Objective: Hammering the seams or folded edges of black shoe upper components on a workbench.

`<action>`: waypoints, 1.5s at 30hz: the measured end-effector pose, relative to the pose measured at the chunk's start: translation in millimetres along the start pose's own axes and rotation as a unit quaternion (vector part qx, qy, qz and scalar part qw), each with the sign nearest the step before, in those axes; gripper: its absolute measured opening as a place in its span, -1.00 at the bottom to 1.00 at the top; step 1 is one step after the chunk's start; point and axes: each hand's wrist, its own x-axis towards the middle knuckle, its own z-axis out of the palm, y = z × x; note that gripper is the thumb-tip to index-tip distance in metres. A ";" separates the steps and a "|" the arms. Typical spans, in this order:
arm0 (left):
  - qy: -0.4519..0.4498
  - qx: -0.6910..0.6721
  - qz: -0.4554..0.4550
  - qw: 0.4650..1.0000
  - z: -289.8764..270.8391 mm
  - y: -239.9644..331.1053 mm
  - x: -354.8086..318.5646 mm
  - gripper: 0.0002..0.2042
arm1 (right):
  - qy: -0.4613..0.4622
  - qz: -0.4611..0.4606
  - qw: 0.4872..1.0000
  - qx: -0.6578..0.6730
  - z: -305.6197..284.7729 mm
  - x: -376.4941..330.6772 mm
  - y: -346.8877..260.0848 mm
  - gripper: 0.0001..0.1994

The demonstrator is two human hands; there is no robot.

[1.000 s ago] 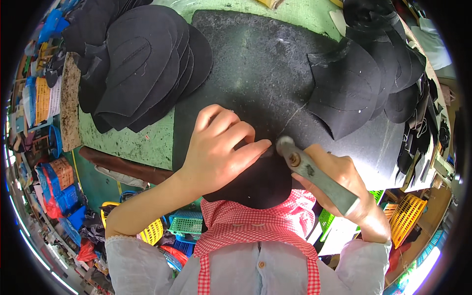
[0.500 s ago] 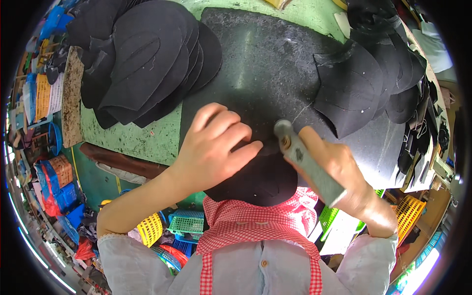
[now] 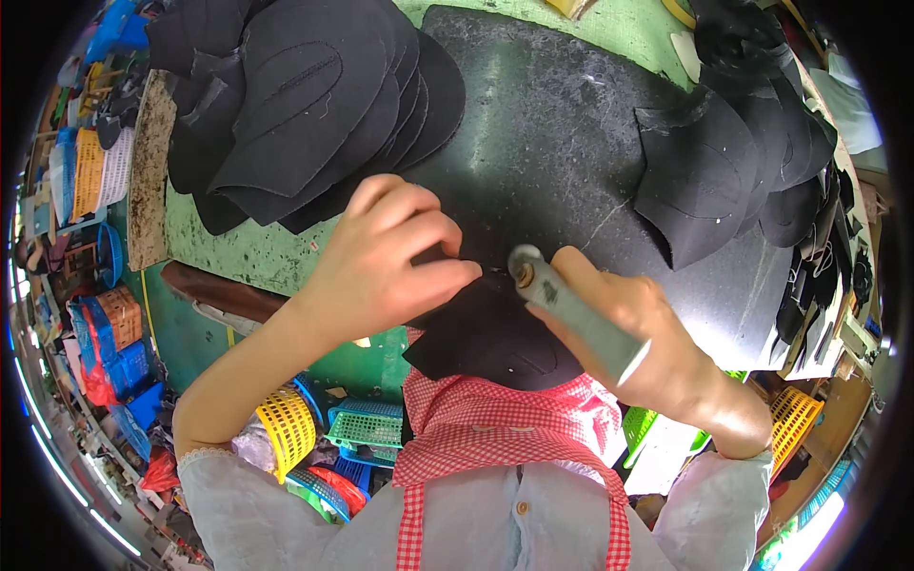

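My left hand (image 3: 386,257) is curled at the near edge of a black slab (image 3: 533,114), its fingertips pinching a black fabric piece (image 3: 490,343). That piece hangs over the near edge, toward my apron, with a stitched loop outline on it. My right hand (image 3: 638,309) is closed around a hammer, its handle mostly hidden under the palm. The hammer's grey metal head (image 3: 583,309) points its round face at the piece, just right of my left fingertips. Whether it touches the piece cannot be told.
A tall stack of similar black pieces (image 3: 314,105) lies at the far left, a smaller one (image 3: 705,167) at the right. Beneath is a green worktop (image 3: 238,233). A brown bar (image 3: 224,293) runs along its near left edge. Baskets (image 3: 367,428) stand below.
Both hands and the hammer have shifted slightly left in the picture. The black piece now shows more of its left corner below my left hand. The whole view has also shifted a little.
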 end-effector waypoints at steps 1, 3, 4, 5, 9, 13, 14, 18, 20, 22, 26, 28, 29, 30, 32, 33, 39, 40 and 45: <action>0.000 0.002 -0.003 1.000 0.0 -0.9 -0.4 -0.74 | 0.017 -0.026 0.999 -0.016 7.8 2.8 3.1 -0.82; 0.003 -0.018 -0.011 1.000 -0.9 -2.6 1.5 -0.71 | 0.010 -0.026 1.000 -0.008 13.7 3.4 -1.0 -0.82; -0.008 -0.022 -0.039 0.999 -2.8 -3.5 3.1 -0.68 | 0.010 -0.025 1.000 -0.009 10.6 3.1 -4.2 -0.82; -0.007 -0.021 -0.041 0.999 -3.6 -6.1 1.4 -0.68 | -0.010 -0.004 1.000 0.003 5.6 5.0 -6.7 -0.82; 0.022 0.021 0.032 0.999 -1.9 -12.8 -7.9 -0.68 | 0.034 -0.033 0.999 -0.021 14.9 9.1 -3.6 -0.83; -0.059 -0.065 0.016 0.996 -14.8 -4.9 -24.9 -0.67 | 0.010 -0.019 0.999 -0.037 18.3 14.4 -9.5 -0.82; -0.090 -0.122 0.045 0.987 -16.2 1.2 -35.2 -0.65 | 0.001 0.000 1.000 -0.027 14.8 15.2 -12.8 -0.83; -0.235 -0.079 0.028 0.968 -13.1 37.6 -57.6 -0.36 | -0.007 -0.055 0.997 -0.058 10.6 24.4 -7.8 -0.88; -0.170 -0.057 0.051 0.982 -5.4 37.1 -59.5 -0.42 | 0.019 -0.042 0.999 -0.015 19.5 23.1 -8.8 -0.91; -0.118 -0.069 0.044 0.990 -4.7 39.9 -55.0 -0.52 | 0.019 -0.031 0.999 -0.020 25.2 26.3 -5.7 -0.89; 0.038 0.062 0.053 0.996 -77.1 28.0 -16.6 -0.66 | 0.142 -0.056 0.988 -0.015 -4.3 13.6 11.2 -0.87; 0.038 0.211 -0.020 0.976 -127.0 16.1 -21.1 -0.71 | 0.265 0.004 0.964 -0.003 -29.8 -10.3 22.7 -0.84; -0.039 0.337 -0.107 0.935 -137.7 6.4 -22.7 -0.68 | 0.298 0.111 0.948 -0.020 -40.8 -12.2 25.6 -0.85; -0.038 0.352 -0.113 0.929 -135.7 -6.7 -21.5 -0.58 | 0.374 0.011 0.923 -0.091 -52.3 -17.9 54.0 -0.88; -0.024 0.231 -0.083 0.969 -118.6 0.4 -5.0 -0.56 | 0.375 0.040 0.917 -0.129 -65.8 -23.6 76.0 -0.87; 0.000 0.109 -0.055 0.992 -96.1 9.5 7.3 -0.57 | 0.373 0.027 0.919 -0.123 -54.4 -23.0 85.0 -0.86; 0.042 -0.143 -0.047 0.988 52.4 41.9 73.5 -0.61 | 0.184 -0.047 0.981 -0.028 5.2 -50.3 24.2 -0.76; 0.015 -0.125 -0.026 0.992 55.1 39.4 68.5 -0.62 | 0.142 -0.023 0.990 0.014 4.3 -57.7 22.5 -0.77; -0.092 -0.069 0.000 0.993 27.1 53.2 23.4 -0.66 | 0.048 0.038 0.998 0.003 -24.4 -78.1 8.6 -0.81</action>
